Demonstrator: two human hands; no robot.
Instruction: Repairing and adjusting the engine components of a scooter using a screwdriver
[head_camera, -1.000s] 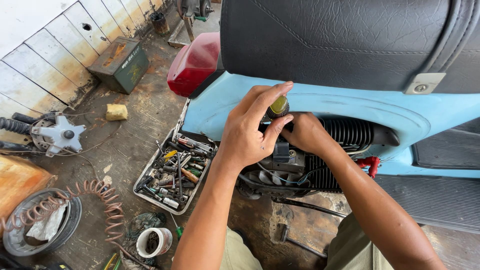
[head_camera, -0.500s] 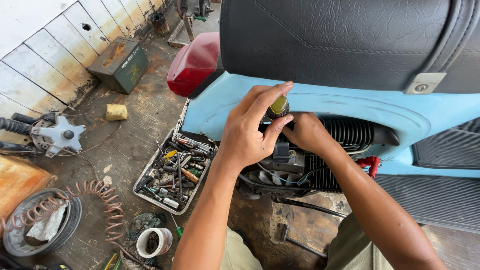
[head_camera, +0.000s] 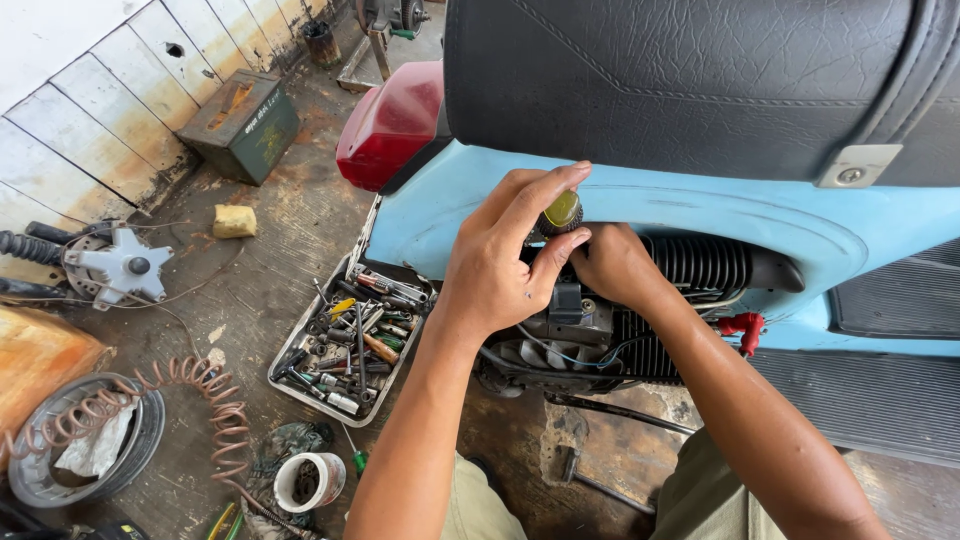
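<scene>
A light blue scooter (head_camera: 700, 215) with a black seat (head_camera: 690, 70) stands in front of me, its side open on the dark finned engine (head_camera: 690, 265). My left hand (head_camera: 505, 260) pinches the yellow-green handle of a screwdriver (head_camera: 561, 211) between thumb and forefinger, just above the engine. My right hand (head_camera: 612, 265) sits right beside it, fingers curled down against the black engine parts (head_camera: 570, 320); what it grips is hidden. The screwdriver's shaft is hidden behind my hands.
A metal tray (head_camera: 283, 385) of several screwdrivers and bits lies on the dirty floor left of the engine. Further left are a coiled orange hose (head_camera: 190, 385), a wheel rim (head_camera: 30, 480), a green metal box (head_camera: 243, 122), a yellow sponge (head_camera: 234, 221) and a small white cup (head_camera: 308, 481).
</scene>
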